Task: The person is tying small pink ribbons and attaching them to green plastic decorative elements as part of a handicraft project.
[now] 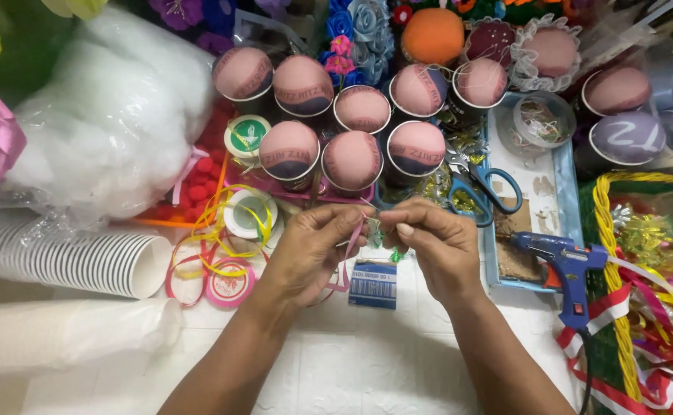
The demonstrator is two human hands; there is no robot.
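- A white tiled tabletop (367, 369) is carrying everything, and both forearms are reaching up across it from the bottom edge.
- A clear bag of white stuffing (113, 115) is filling the upper left, with red pompoms (202, 180) lying just beside its lower right edge.
- A stack of white cups (67, 257) is lying on its side at the left, above a long sleeve of clear plastic (67, 330).
- Round pink cushions in cups (352, 161) are standing in two rows at top centre, each with a darker printed band across it.
- A flat blue tray (559, 192) is sitting to the right, holding a clear round tub (544, 119); blue scissors (486, 188) are lying across its left rim.
- A blue glue gun (563, 269) is resting on the tray's lower right corner, beside a yellow wicker basket (613, 269) of foil and ribbon.
- The left hand (313, 246) is pinching closed on a pink ribbon (349, 253), which is hanging down below the fingers.
- The right hand (436, 242) is pinching a small green-and-silver trim (375, 233); it is sitting between both hands' fingertips, just below the front cushions.
- A small rectangular card (373, 284), blue with a white barcode strip, is lying under the hands.
- Ribbon spools (249, 214) are lying left of the hands: one with a green round label, one white, one pink-rimmed, with yellow ribbon looping loose.
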